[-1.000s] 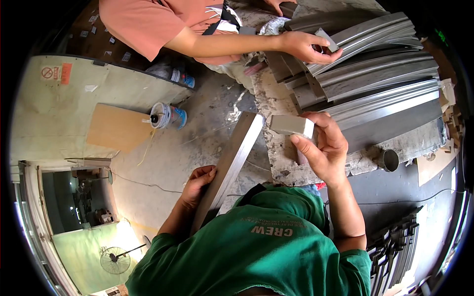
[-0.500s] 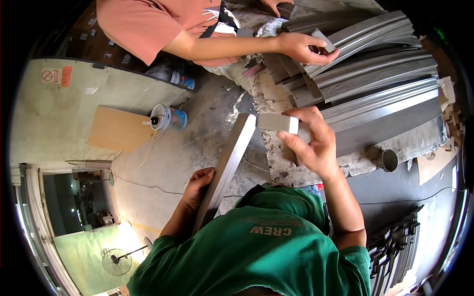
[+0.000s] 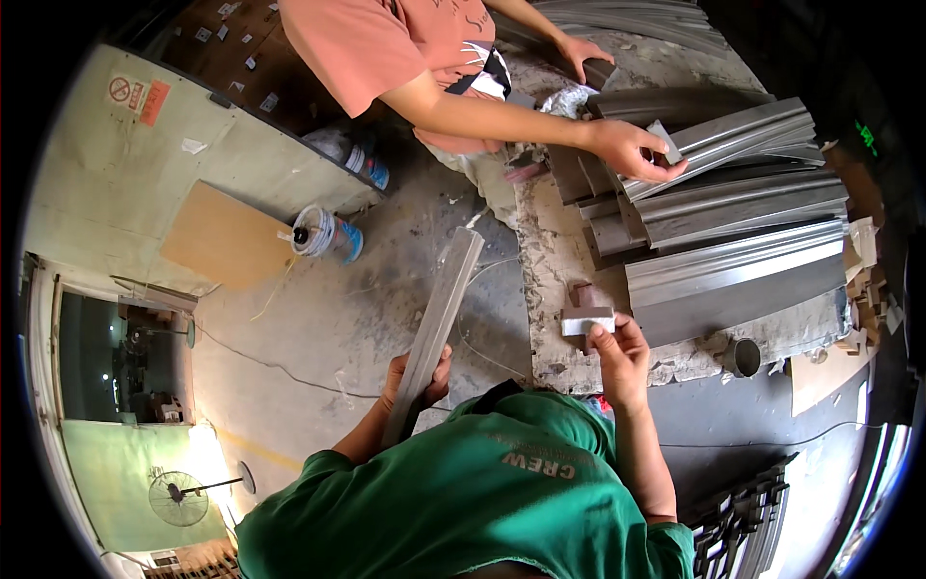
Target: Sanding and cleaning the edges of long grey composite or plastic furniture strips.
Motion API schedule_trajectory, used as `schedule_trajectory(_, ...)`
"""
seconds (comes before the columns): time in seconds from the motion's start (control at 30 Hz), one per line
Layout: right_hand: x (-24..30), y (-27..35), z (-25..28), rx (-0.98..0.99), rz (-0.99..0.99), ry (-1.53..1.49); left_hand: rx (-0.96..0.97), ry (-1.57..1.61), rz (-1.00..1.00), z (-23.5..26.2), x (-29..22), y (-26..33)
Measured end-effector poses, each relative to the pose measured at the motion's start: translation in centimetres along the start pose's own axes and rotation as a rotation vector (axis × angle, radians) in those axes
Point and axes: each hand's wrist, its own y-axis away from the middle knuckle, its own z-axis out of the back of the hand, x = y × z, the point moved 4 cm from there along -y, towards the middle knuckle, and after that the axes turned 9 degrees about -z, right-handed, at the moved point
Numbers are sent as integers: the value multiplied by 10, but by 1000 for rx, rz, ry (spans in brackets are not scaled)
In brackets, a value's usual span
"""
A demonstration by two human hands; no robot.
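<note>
My left hand (image 3: 424,378) is wrapped round the lower part of a long grey metal profile (image 3: 446,289), which slants up and away from my body over the floor. In my right hand (image 3: 627,372), thumb and fingers pinch a small rectangular sanding block (image 3: 588,323), white on one face and grey-brown on another. That block is over the near left edge of the workbench (image 3: 545,289), apart from the profile. A reddish block (image 3: 583,292) lies on the bench just beyond it; whether the two touch I cannot tell.
Curved metal strips (image 3: 743,207) are stacked across the bench. Opposite, a co-worker's hand (image 3: 637,150) holds a pale block against a strip. A metal cup (image 3: 743,357) is at the bench's near edge. A bucket (image 3: 328,234) stands on the floor at left, and dark profiles (image 3: 748,516) lie lower right.
My right hand has lowered the sanding block away from the profile's upper end to the bench edge. The profile has rolled to show a different face, and my left-hand fingers now show round it.
</note>
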Motion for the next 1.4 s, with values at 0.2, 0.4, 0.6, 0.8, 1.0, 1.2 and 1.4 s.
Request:
schedule_trajectory(0.2,-3,9,-6,-20,5,35,-88,-97,-15,6,-7,0)
schedule_trajectory(0.4,-12,13,-2,-29,9,18,-105,-118,0,10,-12,-6)
schedule_trajectory(0.6,-14,13,-4,1,11,-15,-218,-387,-53,22,-30,-16)
schedule_trajectory(0.8,-18,17,6,-73,-44,-150,-224,-1073,-218,8,-47,-27)
schedule_trajectory(1.0,4,20,5,-48,-7,-348,-93,-1205,-220,-13,-20,-30)
schedule_trajectory(1.2,14,31,51,-163,24,-443,-63,-1566,-180,0,28,-21)
schedule_trajectory(1.4,25,58,87,-230,126,-576,86,-1255,141,-29,27,-10)
